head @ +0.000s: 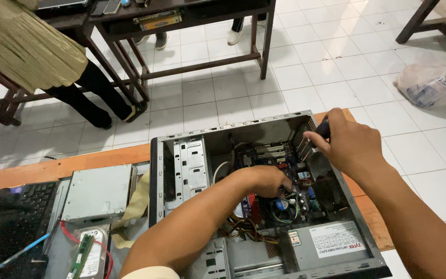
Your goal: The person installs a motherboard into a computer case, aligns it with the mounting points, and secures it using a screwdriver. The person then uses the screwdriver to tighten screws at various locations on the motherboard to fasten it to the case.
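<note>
Inside the open PC case (pixel 264 206) on the wooden table (pixel 78 165), the left hand (pixel 267 181) presses curled fingers down among the motherboard (pixel 285 170) wiring, holding what I cannot tell, while the right hand (pixel 349 144) is clamped around a dark-handled screwdriver (pixel 323 126) at the case's rear wall.

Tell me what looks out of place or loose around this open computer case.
Beside the open case, a silver drive lies pulled out on the table with a flat ribbon cable trailing. Below it sit a bare hard disk and a green memory stick. Inside the case, loose wires tangle near the left hand.
</note>
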